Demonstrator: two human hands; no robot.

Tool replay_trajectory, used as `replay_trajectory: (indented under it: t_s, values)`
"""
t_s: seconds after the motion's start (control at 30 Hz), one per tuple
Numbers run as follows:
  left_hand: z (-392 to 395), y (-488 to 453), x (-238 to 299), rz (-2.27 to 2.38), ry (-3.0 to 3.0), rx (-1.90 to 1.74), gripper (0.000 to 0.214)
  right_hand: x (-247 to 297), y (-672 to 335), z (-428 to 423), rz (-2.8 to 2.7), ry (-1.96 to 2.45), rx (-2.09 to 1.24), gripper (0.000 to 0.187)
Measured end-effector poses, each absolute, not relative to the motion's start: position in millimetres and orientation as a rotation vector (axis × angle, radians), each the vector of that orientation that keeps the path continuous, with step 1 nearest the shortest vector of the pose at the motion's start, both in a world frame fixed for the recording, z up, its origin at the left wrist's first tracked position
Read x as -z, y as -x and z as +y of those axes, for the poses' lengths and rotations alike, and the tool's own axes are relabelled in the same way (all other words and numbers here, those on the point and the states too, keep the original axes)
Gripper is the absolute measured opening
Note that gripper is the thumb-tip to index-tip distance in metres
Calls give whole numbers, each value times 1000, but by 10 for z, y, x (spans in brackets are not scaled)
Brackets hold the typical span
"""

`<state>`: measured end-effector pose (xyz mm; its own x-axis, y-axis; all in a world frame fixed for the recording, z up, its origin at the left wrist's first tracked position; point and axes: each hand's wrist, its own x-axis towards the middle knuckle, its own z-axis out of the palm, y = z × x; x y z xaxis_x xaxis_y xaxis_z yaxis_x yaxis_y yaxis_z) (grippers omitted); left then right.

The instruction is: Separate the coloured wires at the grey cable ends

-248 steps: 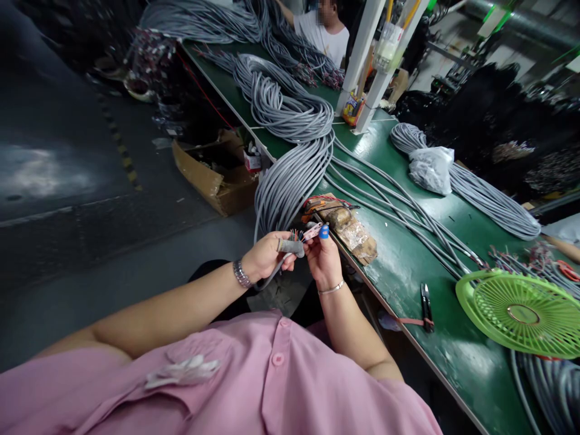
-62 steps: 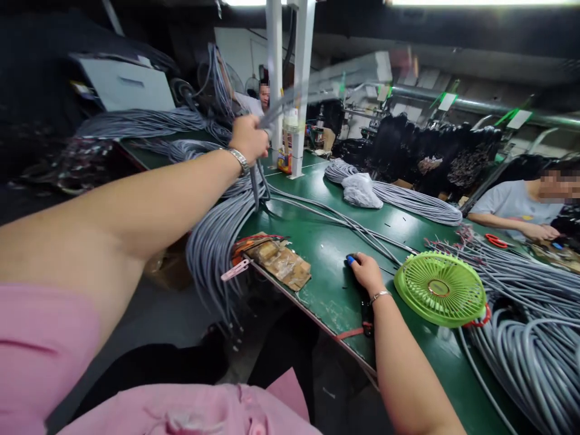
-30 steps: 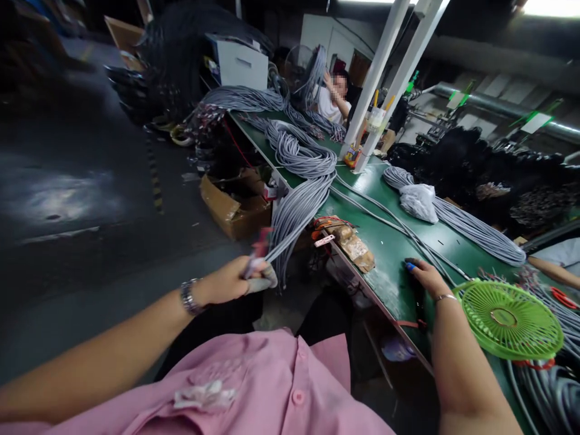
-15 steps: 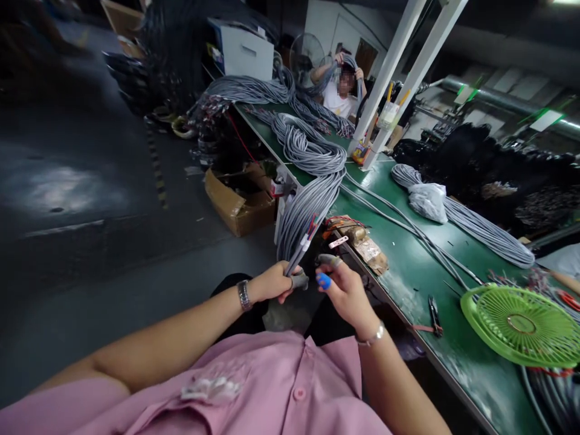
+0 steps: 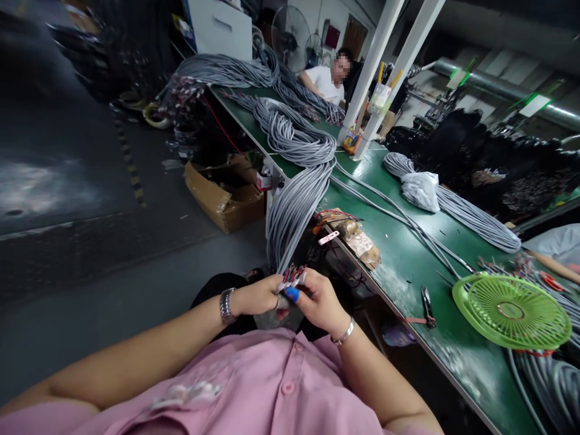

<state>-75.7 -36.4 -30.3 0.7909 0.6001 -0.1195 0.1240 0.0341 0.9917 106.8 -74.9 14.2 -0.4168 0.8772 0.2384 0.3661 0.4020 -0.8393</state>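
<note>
My left hand (image 5: pixel 259 296) is closed around the end of a grey cable (image 5: pixel 290 279) whose stripped coloured wires stick up between the fingers. My right hand (image 5: pixel 319 299), with a blue cap on one fingertip, pinches those same wire ends from the right. Both hands meet in front of my lap, just left of the green bench (image 5: pixel 408 266). The cable runs up into a thick bundle of grey cables (image 5: pixel 294 199) hanging over the bench edge.
Black cutters (image 5: pixel 426 300) lie on the bench near its front edge, beside a green fan (image 5: pixel 512 309). A taped block (image 5: pixel 356 238) sits at the edge. A cardboard box (image 5: pixel 225 193) stands on the floor. Another person (image 5: pixel 327 78) sits at the far end.
My right hand left the cutters on the bench and came to the cable end. My left hand pulled the cable down toward my lap, and both hands now pinch the wires.
</note>
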Motion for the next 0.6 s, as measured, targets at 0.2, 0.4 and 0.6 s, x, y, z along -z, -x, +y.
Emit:
replay_trajectory:
  t_s: [0.2, 0.4, 0.6]
  values:
    - [-350, 899, 435, 602, -1454, -533, 30, 80, -1172, -768, -1567, 1023, -1247, 34]
    - [-232, 1706, 506, 923, -1164, -969, 40, 244, -1531, -717, -1507, 1079, -1229, 29]
    - [-137, 2168, 300, 1068, -1289, -1124, 33, 451, -1628, -676, -1538, 1150, -1207, 28]
